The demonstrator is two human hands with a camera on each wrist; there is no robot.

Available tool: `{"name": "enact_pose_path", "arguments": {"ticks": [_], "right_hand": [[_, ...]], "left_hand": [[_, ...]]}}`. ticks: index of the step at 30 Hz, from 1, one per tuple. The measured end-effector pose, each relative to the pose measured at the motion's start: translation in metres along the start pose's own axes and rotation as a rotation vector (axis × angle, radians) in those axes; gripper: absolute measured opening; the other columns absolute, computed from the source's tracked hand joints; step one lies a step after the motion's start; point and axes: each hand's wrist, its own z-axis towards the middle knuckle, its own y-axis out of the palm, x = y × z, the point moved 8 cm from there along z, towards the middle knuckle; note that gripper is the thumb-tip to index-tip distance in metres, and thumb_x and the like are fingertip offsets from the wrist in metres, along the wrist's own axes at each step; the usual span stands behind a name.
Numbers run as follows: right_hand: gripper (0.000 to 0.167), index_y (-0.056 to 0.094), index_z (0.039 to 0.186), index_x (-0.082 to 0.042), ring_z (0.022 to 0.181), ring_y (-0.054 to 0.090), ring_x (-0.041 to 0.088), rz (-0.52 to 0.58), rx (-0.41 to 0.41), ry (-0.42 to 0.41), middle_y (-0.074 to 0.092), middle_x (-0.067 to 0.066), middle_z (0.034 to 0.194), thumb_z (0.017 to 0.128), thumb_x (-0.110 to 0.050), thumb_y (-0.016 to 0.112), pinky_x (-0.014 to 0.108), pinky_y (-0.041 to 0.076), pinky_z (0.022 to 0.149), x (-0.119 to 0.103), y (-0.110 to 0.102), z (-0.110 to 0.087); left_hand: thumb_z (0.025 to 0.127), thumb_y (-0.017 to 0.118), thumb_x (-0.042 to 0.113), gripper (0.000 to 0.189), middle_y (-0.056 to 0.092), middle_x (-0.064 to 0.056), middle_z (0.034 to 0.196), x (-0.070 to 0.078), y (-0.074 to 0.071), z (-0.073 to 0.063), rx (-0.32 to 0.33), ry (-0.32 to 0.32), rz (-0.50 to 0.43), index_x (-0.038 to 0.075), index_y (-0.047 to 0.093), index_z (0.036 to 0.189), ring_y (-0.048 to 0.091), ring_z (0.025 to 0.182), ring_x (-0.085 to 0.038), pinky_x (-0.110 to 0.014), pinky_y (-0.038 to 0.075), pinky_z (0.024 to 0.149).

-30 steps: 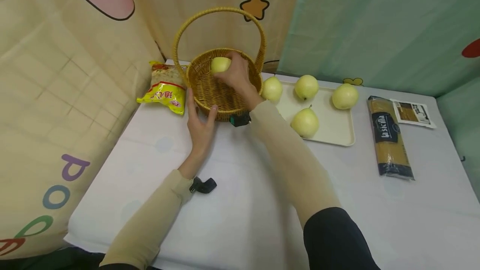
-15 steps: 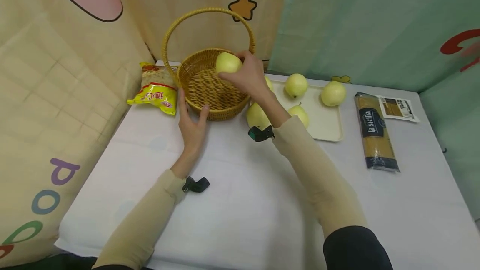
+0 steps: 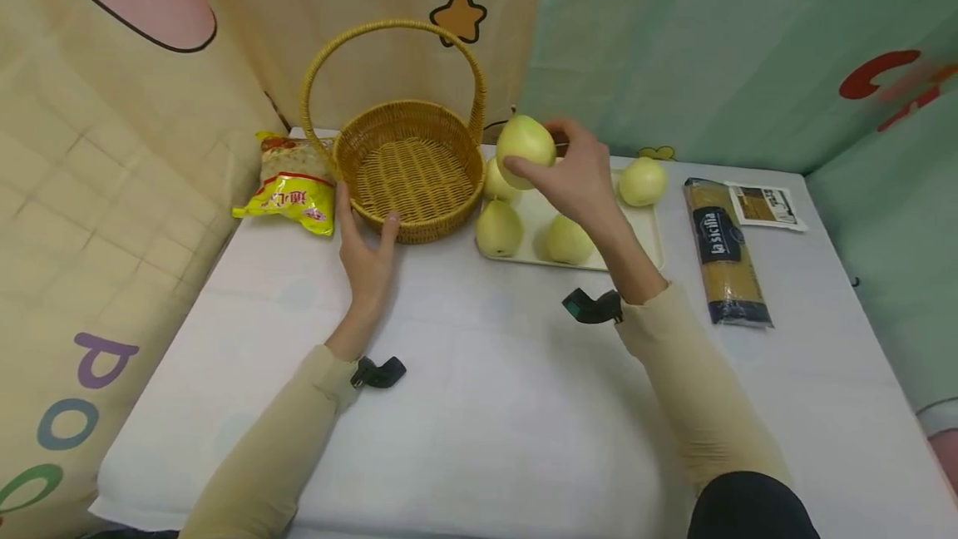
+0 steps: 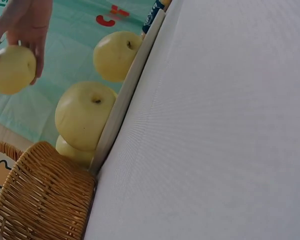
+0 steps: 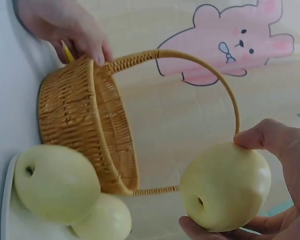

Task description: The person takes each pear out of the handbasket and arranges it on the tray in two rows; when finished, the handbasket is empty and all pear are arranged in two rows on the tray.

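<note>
My right hand (image 3: 584, 177) grips a pale yellow-green pear (image 3: 525, 146) between thumb and fingers, raised over the back left of a cream tray (image 3: 624, 260). In the right wrist view the held pear (image 5: 225, 187) shows its dimpled end. Several other pears (image 3: 499, 229) rest on the tray. My left hand (image 3: 367, 264) holds the near left side of a wicker basket (image 3: 419, 231), thumb at the rim and a finger along the outer wall. No fruit shows inside the basket, whose tall hoop handle (image 3: 392, 25) stands upright. Some left fingers are hidden.
A yellow snack bag (image 3: 292, 194) leans by the basket's left side. Right of the tray lie a pasta packet (image 3: 724, 252) and a small flat sachet (image 3: 765, 205). Printed curtains (image 3: 674, 40) hang close behind the white table (image 3: 479, 406).
My right hand has lifted the pear out of the basket and carried it right, over the tray. My left hand stays at the basket, while the head view has turned slightly right.
</note>
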Motion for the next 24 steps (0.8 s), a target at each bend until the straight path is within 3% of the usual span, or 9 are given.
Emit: {"name": "enact_pose_path", "arguments": {"ticks": [8, 14, 24], "right_hand": [[0.073, 0.060, 0.140, -0.006, 0.123, 0.061, 0.031, 0.001, 0.094, 0.057, 0.065, 0.014, 0.135, 0.088, -0.052, 0.080, 0.044, 0.048, 0.096, 0.060, -0.039, -0.031], [0.079, 0.056, 0.146, -0.006, 0.126, 0.057, 0.032, -0.013, 0.122, 0.151, 0.061, 0.016, 0.140, 0.089, -0.056, 0.078, 0.042, 0.047, 0.094, 0.099, -0.065, -0.053], [0.086, 0.051, 0.150, -0.001, 0.128, 0.053, 0.036, -0.071, 0.125, 0.288, 0.058, 0.023, 0.144, 0.093, -0.061, 0.071, 0.049, 0.047, 0.101, 0.165, -0.076, -0.082]], "left_hand": [[0.104, 0.065, 0.039, 0.083, 0.018, 0.012, 0.176, -0.004, -0.002, -0.001, 0.000, -0.023, 0.008, 0.025, 0.017, 0.171, 0.014, 0.161, -0.005, -0.029, 0.012, 0.131], [0.104, 0.066, 0.040, 0.083, 0.018, 0.012, 0.176, -0.002, -0.002, -0.001, 0.001, -0.027, 0.000, 0.024, 0.018, 0.170, 0.015, 0.161, -0.006, -0.028, 0.012, 0.131], [0.104, 0.067, 0.034, 0.082, 0.020, 0.009, 0.175, 0.002, 0.000, -0.001, 0.000, -0.002, -0.026, 0.022, 0.019, 0.170, 0.018, 0.161, -0.009, -0.030, 0.017, 0.130]]}}
